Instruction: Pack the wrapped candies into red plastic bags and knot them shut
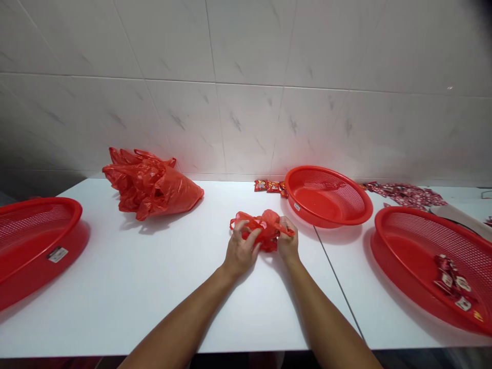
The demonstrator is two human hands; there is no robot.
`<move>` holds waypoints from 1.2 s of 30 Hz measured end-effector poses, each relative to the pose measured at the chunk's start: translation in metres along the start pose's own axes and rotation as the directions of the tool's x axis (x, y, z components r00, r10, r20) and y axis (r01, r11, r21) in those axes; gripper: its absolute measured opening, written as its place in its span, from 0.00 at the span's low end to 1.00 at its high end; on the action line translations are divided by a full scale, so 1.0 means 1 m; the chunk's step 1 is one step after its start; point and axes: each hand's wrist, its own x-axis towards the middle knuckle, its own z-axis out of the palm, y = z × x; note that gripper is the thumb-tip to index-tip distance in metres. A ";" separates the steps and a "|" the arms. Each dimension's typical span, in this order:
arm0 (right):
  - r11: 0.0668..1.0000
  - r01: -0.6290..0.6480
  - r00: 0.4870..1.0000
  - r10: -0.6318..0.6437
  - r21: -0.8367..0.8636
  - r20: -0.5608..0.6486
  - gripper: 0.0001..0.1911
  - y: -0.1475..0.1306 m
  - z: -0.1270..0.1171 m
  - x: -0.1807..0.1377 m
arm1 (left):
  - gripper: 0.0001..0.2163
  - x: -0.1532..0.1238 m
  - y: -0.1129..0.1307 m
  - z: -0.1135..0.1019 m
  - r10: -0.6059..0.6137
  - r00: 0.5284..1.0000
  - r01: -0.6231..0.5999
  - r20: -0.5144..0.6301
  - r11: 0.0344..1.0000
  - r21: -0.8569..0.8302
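Both my hands are closed on a small red plastic bag (264, 225) in the middle of the white table (161, 277). My left hand (240, 251) grips the bag's left side and handle loop. My right hand (287, 242) pinches its right side. The bag is bunched up and seems to hold something, which I cannot make out.
A heap of red plastic bags (149, 185) lies at the back left. Red mesh baskets stand at the far left (34, 241), behind my hands (327, 196) and at the right (434, 261), the last with some red sachets (453, 282). More sachets (269, 185) lie by the wall.
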 end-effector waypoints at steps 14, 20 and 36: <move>0.922 -0.131 0.953 0.218 0.366 -0.209 0.26 -0.002 -0.018 0.014 | 0.04 0.009 -0.006 -0.013 -0.141 0.959 0.050 0.246 0.938 0.343; 0.853 -0.414 0.881 0.463 0.318 -0.097 0.17 0.005 -0.050 0.035 | 0.07 0.009 -0.008 -0.016 -0.044 0.976 -0.041 0.215 0.926 0.375; 0.712 0.611 0.788 -0.506 -0.345 0.352 0.15 -0.028 0.004 -0.026 | 0.10 0.002 0.024 -0.007 0.001 0.955 -0.127 0.297 0.905 0.405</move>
